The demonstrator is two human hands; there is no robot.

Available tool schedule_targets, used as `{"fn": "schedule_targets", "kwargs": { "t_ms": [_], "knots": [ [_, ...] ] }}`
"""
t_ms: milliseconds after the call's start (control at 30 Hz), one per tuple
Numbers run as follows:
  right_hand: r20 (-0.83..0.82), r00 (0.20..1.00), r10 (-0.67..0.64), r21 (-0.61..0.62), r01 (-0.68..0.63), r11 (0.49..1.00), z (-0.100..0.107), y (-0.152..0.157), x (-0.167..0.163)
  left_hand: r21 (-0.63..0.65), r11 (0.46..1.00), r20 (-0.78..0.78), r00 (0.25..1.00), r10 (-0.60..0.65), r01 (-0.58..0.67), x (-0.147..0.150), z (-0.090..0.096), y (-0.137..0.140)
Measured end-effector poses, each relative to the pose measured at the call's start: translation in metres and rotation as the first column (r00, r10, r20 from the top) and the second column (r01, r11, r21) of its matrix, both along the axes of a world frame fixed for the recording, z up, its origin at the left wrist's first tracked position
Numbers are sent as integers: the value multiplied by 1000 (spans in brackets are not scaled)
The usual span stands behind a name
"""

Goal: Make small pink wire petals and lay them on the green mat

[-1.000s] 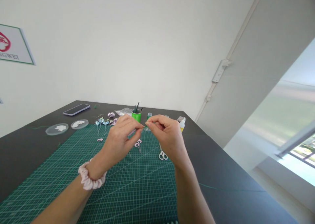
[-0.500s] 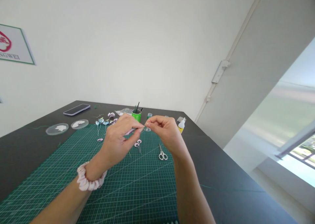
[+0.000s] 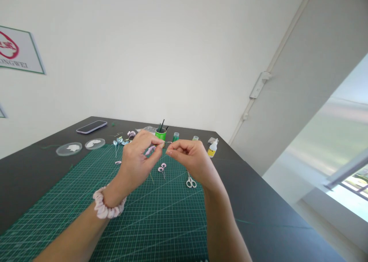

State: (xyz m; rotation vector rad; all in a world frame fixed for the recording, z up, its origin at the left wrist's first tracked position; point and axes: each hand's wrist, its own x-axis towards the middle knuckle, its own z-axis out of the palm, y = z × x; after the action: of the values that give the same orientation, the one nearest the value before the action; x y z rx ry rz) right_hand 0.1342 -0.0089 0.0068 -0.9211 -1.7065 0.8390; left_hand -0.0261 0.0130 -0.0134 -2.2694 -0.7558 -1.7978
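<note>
My left hand (image 3: 140, 154), a pale scrunchie (image 3: 107, 206) on its wrist, pinches a thin wire (image 3: 168, 142) between thumb and index finger. The wire sticks out toward my right hand (image 3: 191, 158), whose thumb and fingers are pressed together; what they hold is too small to make out. A pale purple petal-like piece (image 3: 150, 150) shows in the gap of my left hand, and I cannot tell whether it is held. Below the hands, small pink-purple flowers (image 3: 162, 168) on wire stems lie on the green cutting mat (image 3: 149, 216). White-handled scissors (image 3: 191, 182) lie below my right hand.
Blue flowers (image 3: 117, 142) and a purple flower (image 3: 131, 134) lie to the left. Beyond are two shallow dishes with white pieces (image 3: 74, 147), a phone (image 3: 92, 127), a green can of tools (image 3: 160, 134), small jars (image 3: 176, 136) and a yellow-labelled glue bottle (image 3: 212, 148).
My fingertips, close together before, have moved slightly apart, and a short length of wire now shows between them. The view has shifted slightly; the things on the table stay put.
</note>
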Motion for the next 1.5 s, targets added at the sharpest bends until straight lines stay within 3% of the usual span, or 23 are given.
{"fn": "schedule_targets", "kwargs": {
  "t_ms": [267, 467, 800, 967, 1200, 1500],
  "knots": [
    [112, 985, -129, 87, 120, 989, 1, -11, -1, 28, 998, -49, 997, 58, -57, 1, -1, 1],
    [178, 957, -228, 227, 185, 956, 1, -16, -1, 68, 994, -105, 990, 93, -86, 2, 1, 0],
    [100, 941, -322, 323, 275, 905, 4, -16, 2, 53, 998, -200, 980, -21, 33, 0, 5, -5],
    [46, 953, -298, 279, 274, 920, 5, -14, 6, 42, 996, -223, 972, -68, 79, 0, 5, -7],
    [-37, 969, -244, 125, 247, 961, 7, -6, 10, 12, 993, -194, 974, -114, 118, 2, 5, -7],
    [-74, 989, -130, 9, 131, 991, 5, 2, 11, 5, 988, -124, 981, -150, 152, 1, 4, -8]
  ]
}}
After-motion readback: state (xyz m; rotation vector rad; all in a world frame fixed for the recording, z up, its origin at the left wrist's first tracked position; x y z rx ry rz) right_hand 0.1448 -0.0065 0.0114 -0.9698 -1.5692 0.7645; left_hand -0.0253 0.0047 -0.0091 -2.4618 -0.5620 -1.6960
